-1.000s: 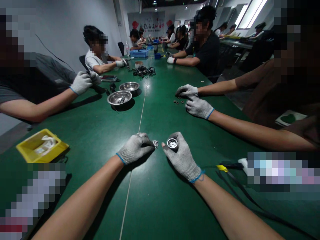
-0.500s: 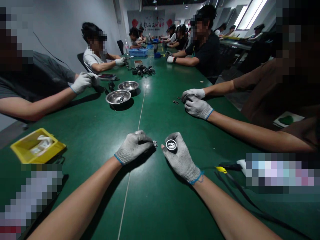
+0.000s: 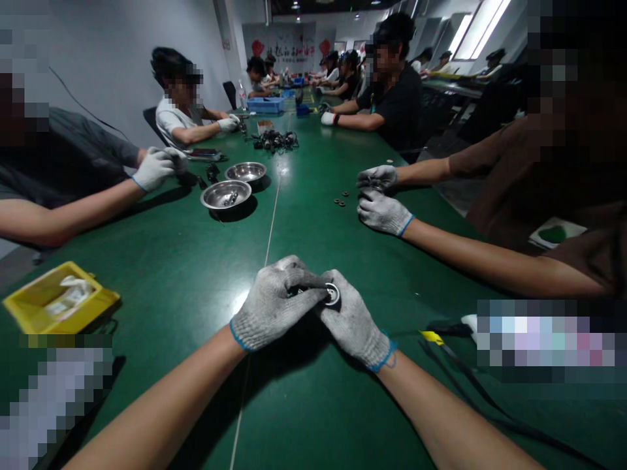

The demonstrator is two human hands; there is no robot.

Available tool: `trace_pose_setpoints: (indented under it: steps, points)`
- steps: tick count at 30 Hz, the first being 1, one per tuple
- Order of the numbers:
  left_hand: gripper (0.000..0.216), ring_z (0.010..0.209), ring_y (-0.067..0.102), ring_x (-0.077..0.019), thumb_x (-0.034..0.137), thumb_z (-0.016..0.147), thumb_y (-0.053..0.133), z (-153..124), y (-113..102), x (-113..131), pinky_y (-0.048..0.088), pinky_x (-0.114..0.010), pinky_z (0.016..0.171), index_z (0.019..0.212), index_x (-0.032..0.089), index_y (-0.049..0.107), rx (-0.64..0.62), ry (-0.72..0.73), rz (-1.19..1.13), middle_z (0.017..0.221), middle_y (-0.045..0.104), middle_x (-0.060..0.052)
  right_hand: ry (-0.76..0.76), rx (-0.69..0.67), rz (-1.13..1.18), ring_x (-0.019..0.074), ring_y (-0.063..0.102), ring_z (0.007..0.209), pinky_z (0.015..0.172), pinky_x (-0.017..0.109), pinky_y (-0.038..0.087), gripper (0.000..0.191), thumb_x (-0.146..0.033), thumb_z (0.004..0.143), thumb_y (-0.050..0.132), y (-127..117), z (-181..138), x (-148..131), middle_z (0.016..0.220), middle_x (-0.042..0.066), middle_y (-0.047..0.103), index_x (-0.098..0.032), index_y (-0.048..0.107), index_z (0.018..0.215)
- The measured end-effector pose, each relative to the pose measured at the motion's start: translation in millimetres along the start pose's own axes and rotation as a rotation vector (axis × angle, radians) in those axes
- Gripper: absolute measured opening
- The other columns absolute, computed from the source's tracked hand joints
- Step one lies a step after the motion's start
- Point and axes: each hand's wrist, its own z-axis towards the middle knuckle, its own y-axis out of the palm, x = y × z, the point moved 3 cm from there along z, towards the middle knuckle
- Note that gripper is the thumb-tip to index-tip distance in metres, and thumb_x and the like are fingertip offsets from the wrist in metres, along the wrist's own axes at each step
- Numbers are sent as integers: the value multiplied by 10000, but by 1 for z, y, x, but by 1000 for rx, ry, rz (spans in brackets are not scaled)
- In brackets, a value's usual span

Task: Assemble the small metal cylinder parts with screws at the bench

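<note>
My right hand (image 3: 355, 321), in a grey-white knit glove with a blue cuff, is closed around a small round metal housing (image 3: 334, 295). Its open, ring-shaped rim faces me, and small parts show inside. My left hand (image 3: 277, 303), gloved alike, has thumb and forefinger pressed together at the housing's opening. Whatever those fingertips pinch is too small and covered to make out. Behind the left fingers, a few small metal pieces (image 3: 300, 291) on the green table (image 3: 289, 405) are mostly hidden.
Two steel bowls (image 3: 226, 204) stand ahead on the left; the nearer contains metal parts. A yellow bin (image 3: 105, 300) is at far left. On the right, a co-worker's gloved hands (image 3: 385, 212) work beside several small rings (image 3: 339, 202). A black strap (image 3: 470, 369) lies at right.
My left hand has moved right, from the small metal pieces on the table to the housing's opening. The right hand still holds the housing, now tilted slightly.
</note>
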Motion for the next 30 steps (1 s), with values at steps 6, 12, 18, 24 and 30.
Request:
trace_pose_setpoints:
  steps: [6, 12, 18, 24, 30]
  points:
    - [82, 698, 635, -123, 172, 882, 751, -1, 1, 3, 462, -234, 617, 885, 208, 824, -12, -24, 68, 776, 674, -11, 15, 77, -47, 190, 619, 733, 688, 307, 507, 193, -206, 810, 615, 3, -4, 6, 823, 0, 631, -236, 526, 978]
    - [98, 703, 649, -127, 173, 892, 736, -1, -3, 2, 485, -243, 635, 919, 201, 826, 46, -41, 46, 789, 686, -18, 10, 118, -27, 182, 643, 703, 661, 290, 530, 77, -224, 821, 624, 0, 1, 4, 786, 3, 672, -239, 585, 886]
    - [93, 715, 652, -135, 174, 886, 736, -1, -3, 4, 504, -255, 658, 898, 200, 824, 72, -56, 29, 788, 693, -23, 40, 160, 9, 189, 655, 706, 662, 296, 548, 117, -228, 797, 659, -1, 2, 8, 793, 4, 698, -236, 617, 907]
    - [111, 712, 642, -135, 200, 903, 729, -2, 0, 4, 493, -256, 640, 941, 214, 833, 67, -67, 27, 793, 683, -21, -27, 177, -73, 195, 645, 765, 716, 313, 549, 157, -189, 804, 648, 1, -1, 7, 849, 11, 662, -237, 602, 946]
    - [98, 699, 638, -132, 205, 899, 740, -2, 2, 4, 483, -255, 634, 923, 216, 835, 65, -58, 17, 771, 678, -15, -81, 182, -131, 212, 620, 827, 767, 338, 540, 231, -134, 790, 605, 0, 0, 1, 909, 33, 626, -230, 583, 999]
